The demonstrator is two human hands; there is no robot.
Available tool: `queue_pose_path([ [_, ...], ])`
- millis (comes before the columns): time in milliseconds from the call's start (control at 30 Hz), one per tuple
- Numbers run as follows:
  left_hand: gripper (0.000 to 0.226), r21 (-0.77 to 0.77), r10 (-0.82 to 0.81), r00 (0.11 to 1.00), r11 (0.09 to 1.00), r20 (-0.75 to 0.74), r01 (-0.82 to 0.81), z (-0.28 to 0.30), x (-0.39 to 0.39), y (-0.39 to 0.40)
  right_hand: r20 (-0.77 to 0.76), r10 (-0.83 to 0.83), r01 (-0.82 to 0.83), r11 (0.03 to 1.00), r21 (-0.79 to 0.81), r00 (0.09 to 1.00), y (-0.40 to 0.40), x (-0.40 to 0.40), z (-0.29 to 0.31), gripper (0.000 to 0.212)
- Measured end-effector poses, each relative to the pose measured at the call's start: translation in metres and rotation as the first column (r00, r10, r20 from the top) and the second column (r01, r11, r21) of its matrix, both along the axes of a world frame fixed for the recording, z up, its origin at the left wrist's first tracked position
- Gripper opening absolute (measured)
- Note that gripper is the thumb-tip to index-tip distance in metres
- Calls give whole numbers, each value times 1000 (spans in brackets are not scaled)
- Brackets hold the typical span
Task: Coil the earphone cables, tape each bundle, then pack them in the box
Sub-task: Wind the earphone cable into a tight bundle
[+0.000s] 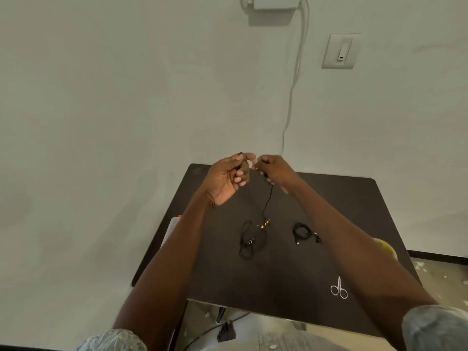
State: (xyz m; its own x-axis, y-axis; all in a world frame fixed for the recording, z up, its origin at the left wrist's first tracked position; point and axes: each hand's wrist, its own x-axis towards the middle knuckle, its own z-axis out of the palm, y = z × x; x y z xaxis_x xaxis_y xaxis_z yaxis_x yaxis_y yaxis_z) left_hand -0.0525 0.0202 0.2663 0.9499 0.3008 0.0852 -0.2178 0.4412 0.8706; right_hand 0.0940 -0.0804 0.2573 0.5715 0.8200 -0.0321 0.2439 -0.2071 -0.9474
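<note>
Both hands are raised above the far part of the dark table (354,224), fingertips nearly touching. My left hand (226,177) pinches one end of a black earphone cable (267,203). My right hand (274,169) grips the same cable just beside it, and the cable hangs from it down to the table. Its lower part lies in loose loops with yellow pieces (249,239) on the tabletop. A second black earphone cable (305,233) lies coiled to the right of it, partly hidden by my right forearm.
Small silver scissors (338,290) lie near the table's front right. A yellow roll (385,248) peeks out behind my right forearm at the right edge. A white box (170,230) sits off the table's left edge. A wall stands close behind.
</note>
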Motion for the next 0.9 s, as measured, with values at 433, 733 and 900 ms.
queue_pose_path([
  [433,35,354,378,911,884,-162,-305,-10,31,65,-246,362,-359,931,60,899,3,-6,31,19],
  [733,34,244,10,973,969,-232,48,-19,21,60,-248,161,-83,952,296,955,30,25,62,22],
  [900,50,221,-176,951,947,-255,234,-10,17,57,-243,6,56,967,250,970,42,30,44,24],
])
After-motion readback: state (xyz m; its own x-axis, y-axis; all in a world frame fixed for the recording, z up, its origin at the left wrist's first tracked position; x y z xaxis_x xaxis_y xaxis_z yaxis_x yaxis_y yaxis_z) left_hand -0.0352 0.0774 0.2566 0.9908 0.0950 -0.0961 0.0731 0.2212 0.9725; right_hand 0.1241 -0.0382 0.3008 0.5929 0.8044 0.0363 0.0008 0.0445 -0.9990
